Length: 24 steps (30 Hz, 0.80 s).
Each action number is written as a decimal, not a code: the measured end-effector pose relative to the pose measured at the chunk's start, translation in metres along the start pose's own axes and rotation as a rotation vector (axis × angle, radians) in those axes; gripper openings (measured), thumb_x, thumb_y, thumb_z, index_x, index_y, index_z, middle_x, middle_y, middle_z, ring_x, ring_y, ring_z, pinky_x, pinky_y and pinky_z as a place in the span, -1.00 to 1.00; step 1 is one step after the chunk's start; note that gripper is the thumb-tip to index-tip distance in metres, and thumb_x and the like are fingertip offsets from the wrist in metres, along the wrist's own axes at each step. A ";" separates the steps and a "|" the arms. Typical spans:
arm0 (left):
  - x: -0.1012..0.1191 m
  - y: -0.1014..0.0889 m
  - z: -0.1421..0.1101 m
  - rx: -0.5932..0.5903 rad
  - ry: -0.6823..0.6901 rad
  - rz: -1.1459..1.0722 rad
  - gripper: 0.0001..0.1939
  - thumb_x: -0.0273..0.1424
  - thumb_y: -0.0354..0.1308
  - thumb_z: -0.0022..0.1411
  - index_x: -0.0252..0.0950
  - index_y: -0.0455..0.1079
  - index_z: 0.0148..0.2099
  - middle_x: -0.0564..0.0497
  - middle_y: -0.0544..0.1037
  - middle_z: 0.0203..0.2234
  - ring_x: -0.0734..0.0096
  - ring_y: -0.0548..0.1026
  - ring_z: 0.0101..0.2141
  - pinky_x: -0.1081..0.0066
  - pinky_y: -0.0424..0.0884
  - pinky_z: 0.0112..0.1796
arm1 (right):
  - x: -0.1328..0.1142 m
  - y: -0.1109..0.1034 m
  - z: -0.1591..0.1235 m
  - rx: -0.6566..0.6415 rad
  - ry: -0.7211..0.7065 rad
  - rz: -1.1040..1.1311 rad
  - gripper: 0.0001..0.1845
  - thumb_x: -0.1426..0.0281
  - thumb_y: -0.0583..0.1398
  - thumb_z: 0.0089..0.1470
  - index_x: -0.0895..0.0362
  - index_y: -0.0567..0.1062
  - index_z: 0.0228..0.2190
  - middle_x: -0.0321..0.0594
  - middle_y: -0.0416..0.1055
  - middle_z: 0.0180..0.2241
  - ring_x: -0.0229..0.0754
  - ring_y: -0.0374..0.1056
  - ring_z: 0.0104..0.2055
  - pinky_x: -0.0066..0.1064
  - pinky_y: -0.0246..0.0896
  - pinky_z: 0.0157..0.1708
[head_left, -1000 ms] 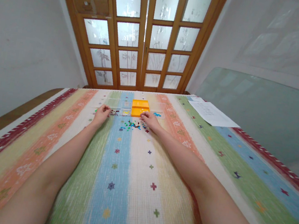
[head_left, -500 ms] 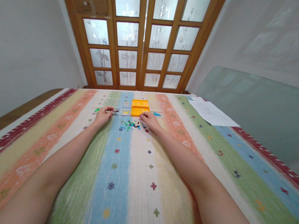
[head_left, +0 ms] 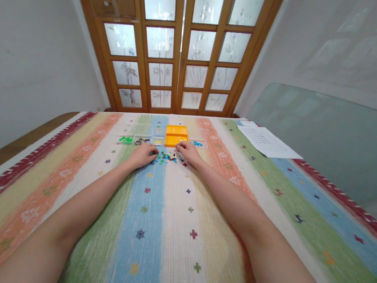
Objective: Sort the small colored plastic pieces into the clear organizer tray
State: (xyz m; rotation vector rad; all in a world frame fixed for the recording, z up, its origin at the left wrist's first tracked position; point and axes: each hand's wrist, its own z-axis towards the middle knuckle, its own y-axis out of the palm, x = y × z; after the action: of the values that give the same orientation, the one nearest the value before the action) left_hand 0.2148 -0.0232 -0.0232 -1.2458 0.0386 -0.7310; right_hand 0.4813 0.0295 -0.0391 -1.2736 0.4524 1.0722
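Note:
My left hand (head_left: 143,155) rests at the left edge of a loose pile of small coloured pieces (head_left: 168,157) on the cloth. Its fingers are bent and look slightly apart, with no piece visible between them. My right hand (head_left: 188,153) is beside the front right corner of the open orange box (head_left: 177,131). Its thumb and fingers are pressed together; whatever they hold is too small to make out. Left of the box, clear trays hold green pieces (head_left: 126,139), dark brown pieces (head_left: 142,141) and yellow pieces (head_left: 157,141). Blue pieces (head_left: 197,144) lie in a clear tray on the right.
A striped, patterned tablecloth (head_left: 136,252) covers the table. White paper sheets (head_left: 266,141) lie at the far right. Beyond the table stand wooden doors with glass panes (head_left: 185,41). A pale glass panel (head_left: 330,139) leans along the right wall.
My left hand has moved right and slightly nearer, from the clear trays to the pile, uncovering the green and brown pieces. My right hand stays nearly still.

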 end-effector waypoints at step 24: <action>-0.050 -0.022 -0.004 0.351 -0.245 -0.058 -0.90 -0.36 0.26 0.17 -0.18 0.58 -0.25 -0.10 0.61 -0.30 0.06 0.50 -0.20 0.21 0.37 -0.09 | -0.001 0.001 -0.002 -0.014 0.025 -0.008 -0.82 0.40 0.18 0.22 0.12 0.60 -0.33 -0.23 0.60 -0.29 -0.21 0.44 -0.26 -0.45 0.26 -0.20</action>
State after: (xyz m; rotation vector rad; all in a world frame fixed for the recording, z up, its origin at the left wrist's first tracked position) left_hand 0.1635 -0.0029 -0.0235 -0.9940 -0.3159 -0.5992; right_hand 0.4809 0.0275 -0.0393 -1.3013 0.4589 1.0558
